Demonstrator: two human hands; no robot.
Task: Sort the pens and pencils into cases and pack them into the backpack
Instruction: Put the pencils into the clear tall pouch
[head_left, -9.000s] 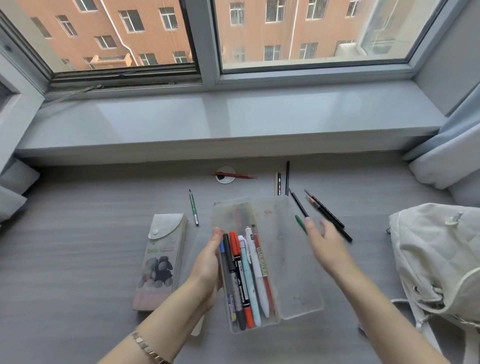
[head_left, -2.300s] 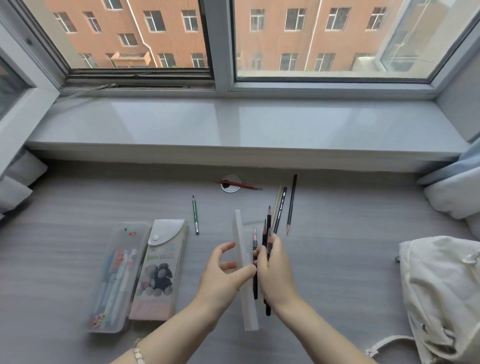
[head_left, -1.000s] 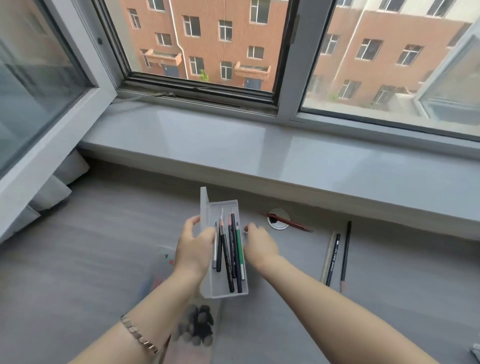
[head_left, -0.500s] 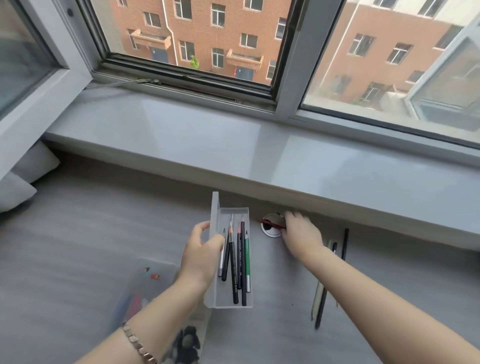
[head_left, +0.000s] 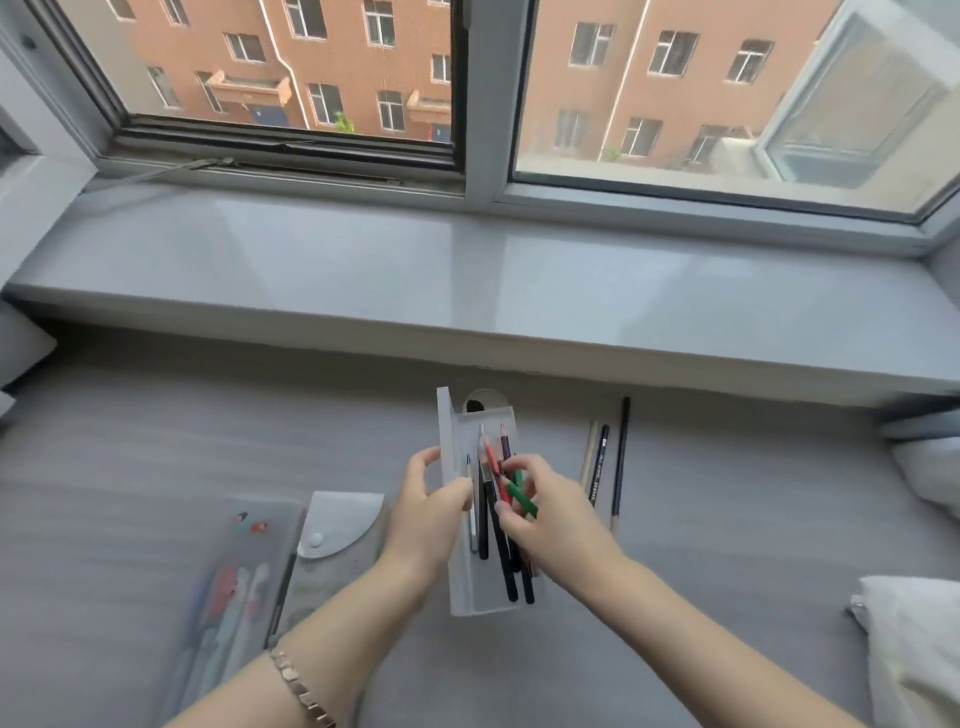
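Slipping the red pencil (head_left: 492, 466) and green pencil (head_left: 521, 496) into the clear pencil case (head_left: 475, 592).
My left hand (head_left: 428, 506) grips the case by its lid-side edge to steady it, open side up. My right hand (head_left: 548, 517) pinches both pencils over those already inside so they settle lengthwise. Three loose pencils (head_left: 602, 462) lie on the desk (head_left: 156, 441) just beside it, and the white backpack (head_left: 914, 654) sits well apart.

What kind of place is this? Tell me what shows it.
Likely a study desk in a home or dorm room: a grey wood-grain desktop runs below a wide grey windowsill, red-brick apartment blocks show through the window, plus a translucent plastic pencil case and a white fabric backpack.
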